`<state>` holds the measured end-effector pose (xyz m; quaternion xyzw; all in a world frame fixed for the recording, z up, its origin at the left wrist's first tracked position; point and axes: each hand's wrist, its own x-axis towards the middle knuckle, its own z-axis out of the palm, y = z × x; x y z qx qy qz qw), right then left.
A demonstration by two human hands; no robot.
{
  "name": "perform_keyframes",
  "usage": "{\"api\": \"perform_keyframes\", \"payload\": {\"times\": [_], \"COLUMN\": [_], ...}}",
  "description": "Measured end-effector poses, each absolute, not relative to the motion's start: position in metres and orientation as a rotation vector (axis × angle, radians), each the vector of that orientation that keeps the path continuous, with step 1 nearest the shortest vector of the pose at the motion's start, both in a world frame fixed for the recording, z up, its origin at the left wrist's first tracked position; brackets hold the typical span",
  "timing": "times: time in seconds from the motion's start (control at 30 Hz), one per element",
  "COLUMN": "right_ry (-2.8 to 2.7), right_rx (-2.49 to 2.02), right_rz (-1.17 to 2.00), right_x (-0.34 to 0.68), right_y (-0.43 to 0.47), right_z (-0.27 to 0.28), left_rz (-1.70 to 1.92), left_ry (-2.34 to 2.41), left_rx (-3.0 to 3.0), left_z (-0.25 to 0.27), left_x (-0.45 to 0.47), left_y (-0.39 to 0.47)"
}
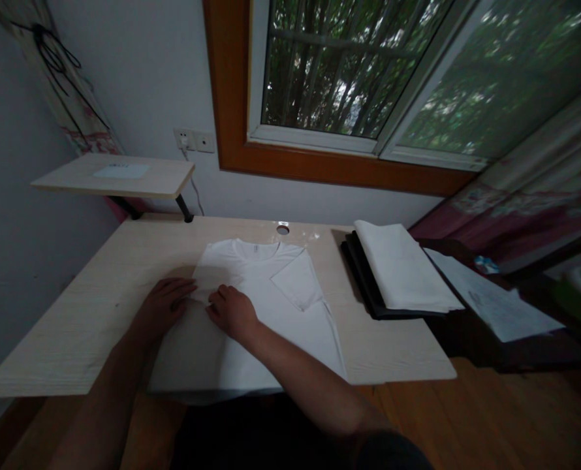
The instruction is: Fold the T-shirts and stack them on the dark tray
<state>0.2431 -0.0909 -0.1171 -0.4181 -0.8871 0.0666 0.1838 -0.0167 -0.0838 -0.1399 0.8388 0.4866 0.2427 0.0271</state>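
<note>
A white T-shirt (256, 313) lies spread on the pale wooden desk (99, 313), its neckline toward the wall and its hem hanging at the front edge. The sleeve on the right is folded inward over the body. At the shirt's left side, my left hand (163, 305) has its fingers closed on the sleeve's edge. Just right of it, my right hand (232, 313) pinches the same sleeve area with curled fingers. The fabric between the two hands is slightly raised and wrinkled; the fingertips partly hide it.
A folded white cloth (403, 267) rests on dark folded fabric (363, 281) at the desk's right. A small raised shelf (168, 176) with a paper label stands at the back left. Farther right, a paper sheet (496, 300) lies on a dark surface. A window is behind the desk.
</note>
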Motion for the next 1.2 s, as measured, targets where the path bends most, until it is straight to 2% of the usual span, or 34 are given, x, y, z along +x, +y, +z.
{"api": "perform_keyframes", "payload": {"times": [0.5,0.73,0.9,1.2], "right_ry": [-2.552,-2.411,-2.201,-2.186], "right_rx": [-0.994,-0.966,-1.172,-1.729], "right_rz": [0.108,0.252,0.251,-0.042], "right_x": [0.247,0.275,0.338,0.435], "right_y": [-0.095,-0.098,-0.082,-0.053], "right_z": [-0.113,-0.112,-0.113,-0.122], "left_rz": [0.7,0.685,0.775,0.784], "left_ry": [1.535,1.51,1.544,1.584], "left_rx": [2.601,2.622,2.593,2.63], "left_z": [-0.135,-0.134,-0.135,-0.129], "left_x": [-0.014,-0.014,-0.009,0.023], "left_y": [-0.087,-0.085,-0.086,-0.056]}}
